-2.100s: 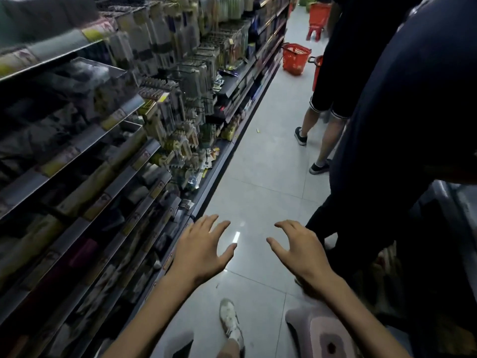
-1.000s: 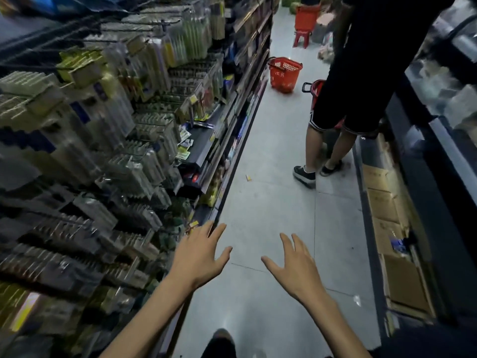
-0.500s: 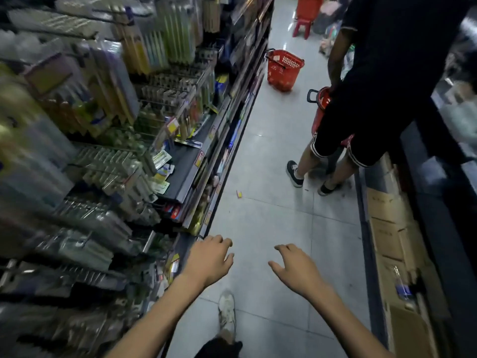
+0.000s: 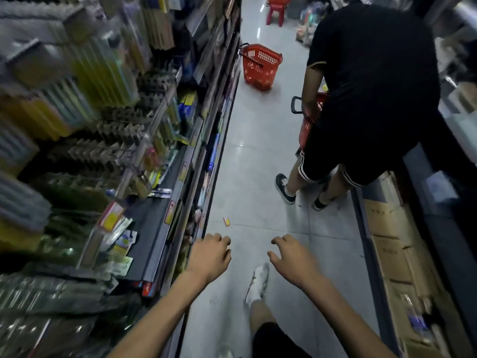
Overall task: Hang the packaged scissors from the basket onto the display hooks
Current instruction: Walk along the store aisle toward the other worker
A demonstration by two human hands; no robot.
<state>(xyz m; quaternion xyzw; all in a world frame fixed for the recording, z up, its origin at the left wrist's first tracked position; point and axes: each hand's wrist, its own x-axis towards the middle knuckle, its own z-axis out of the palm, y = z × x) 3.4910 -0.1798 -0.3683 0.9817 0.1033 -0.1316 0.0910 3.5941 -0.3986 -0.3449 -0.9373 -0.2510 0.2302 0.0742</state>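
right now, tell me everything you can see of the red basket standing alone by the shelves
The red basket looks like plastic, with lattice walls and an open top. A dark handle lies across its left rim. It stands upright on the grey floor, close beside the shelving. Nothing else touches it; its contents are too dim to tell.

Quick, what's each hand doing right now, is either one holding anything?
Left hand: open, fingers loosely curled, holding nothing.
Right hand: open, fingers loosely curled, holding nothing.
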